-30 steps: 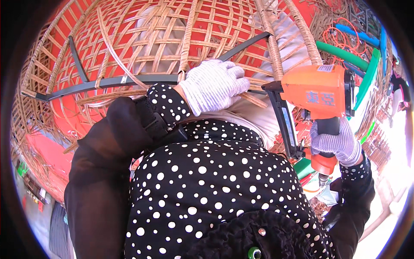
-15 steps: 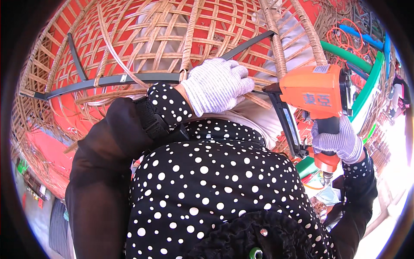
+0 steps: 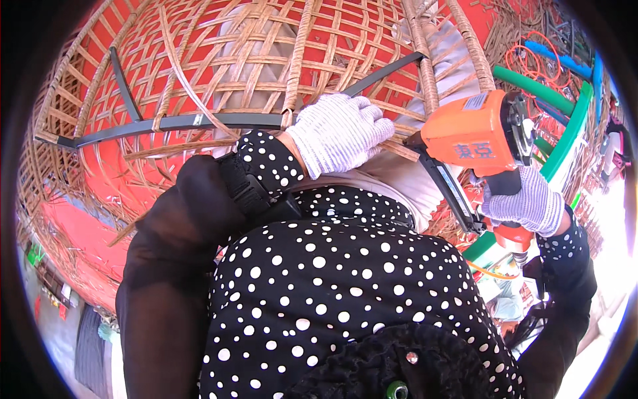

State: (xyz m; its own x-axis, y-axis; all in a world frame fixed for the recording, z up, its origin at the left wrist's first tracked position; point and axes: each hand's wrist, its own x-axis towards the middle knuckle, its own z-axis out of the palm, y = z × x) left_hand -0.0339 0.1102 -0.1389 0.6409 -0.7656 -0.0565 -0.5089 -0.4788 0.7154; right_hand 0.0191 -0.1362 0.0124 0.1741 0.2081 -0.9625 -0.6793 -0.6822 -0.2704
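My left hand, in a white-and-lilac knit glove, closes over the near edge of a woven rattan frame. A rattan strip comes out beside its fingers, along a dark flat bar; the fingertips are partly hidden. My right hand, gloved the same way, grips the black handle of an orange pneumatic staple gun. The gun's nose lies close to the rattan strip, just right of my left hand. Its black magazine slants down toward my right hand.
A red surface strewn with rattan scraps lies under the frame. At the right are a green curved bar, a blue bar and a coiled orange hose. An orange air hose runs below the gun.
The staple gun has shifted slightly left and down, its nose nearer my left hand. My left hand and the woven frame have shifted slightly right in the picture, with my grip kept.
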